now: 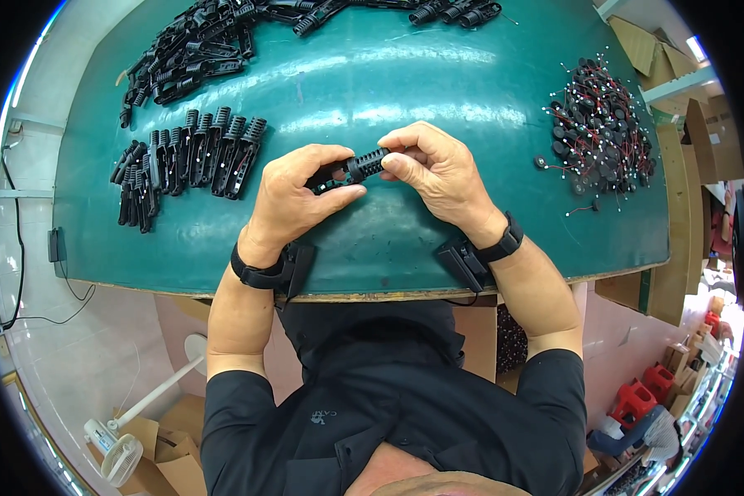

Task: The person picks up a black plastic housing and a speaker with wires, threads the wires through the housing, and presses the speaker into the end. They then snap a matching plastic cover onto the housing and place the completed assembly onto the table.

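Between my hands is a black plastic housing (367,166) with a slotted, round barrel end, held over the near middle of the table. My left hand (296,192) is closed on its left end, thumb below and fingers above. At the barrel's right end, my right hand (445,175) pinches with thumb and forefinger; its other fingers curl behind. Anything small inside that pinch is hidden. To the left of my hands, similar black housings (197,151) lie side by side in a row.
On the green table (405,223), a heap of black housings (194,54) lies far left, with more along the far edge. At right is a pile of small round black parts with red wires (601,132). Cardboard boxes (686,190) stand beyond the right edge.
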Available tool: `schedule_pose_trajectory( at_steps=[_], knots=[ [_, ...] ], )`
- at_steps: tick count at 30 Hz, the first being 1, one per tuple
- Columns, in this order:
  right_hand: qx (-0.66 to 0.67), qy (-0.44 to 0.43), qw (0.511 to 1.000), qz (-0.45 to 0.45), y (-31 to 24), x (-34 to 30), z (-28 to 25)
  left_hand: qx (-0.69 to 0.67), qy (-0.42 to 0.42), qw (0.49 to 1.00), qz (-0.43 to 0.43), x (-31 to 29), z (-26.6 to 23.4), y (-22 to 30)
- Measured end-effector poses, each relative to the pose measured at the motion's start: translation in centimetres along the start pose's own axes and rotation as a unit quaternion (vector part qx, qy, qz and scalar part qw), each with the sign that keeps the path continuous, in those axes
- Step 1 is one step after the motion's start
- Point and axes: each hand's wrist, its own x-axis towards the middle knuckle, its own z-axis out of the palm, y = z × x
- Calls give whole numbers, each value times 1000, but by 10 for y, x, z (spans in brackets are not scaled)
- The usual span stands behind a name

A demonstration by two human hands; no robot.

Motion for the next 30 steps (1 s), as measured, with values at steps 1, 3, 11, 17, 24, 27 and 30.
schedule_pose_trajectory(
  at_steps=[1, 3, 11, 17, 24, 27, 30],
  knots=[
    [0, 1, 1000, 0, 1, 0, -1, -2, -2, 1000, -2, 0, 0, 0],
    [10, -2, 1000, -15, 3, 1, -2, -5, -6, 1000, -5, 1, -1, 0],
    [43, -11, 999, -18, 5, -3, -5, -71, -29, 996, -53, -2, 0, -1],
    [57, -55, 996, -29, 4, 0, -16, -111, -17, 991, -68, -2, 3, 0],
    [136, -77, 987, 39, 3, 0, -19, -99, -27, 992, -70, -4, -1, 2],
    [140, -72, 987, 25, 3, -1, -17, -104, -51, 990, -85, -6, -3, 1],
    [153, -67, 986, 17, 4, -1, -15, -137, -37, 986, -82, -5, 0, 0]
  ],
)
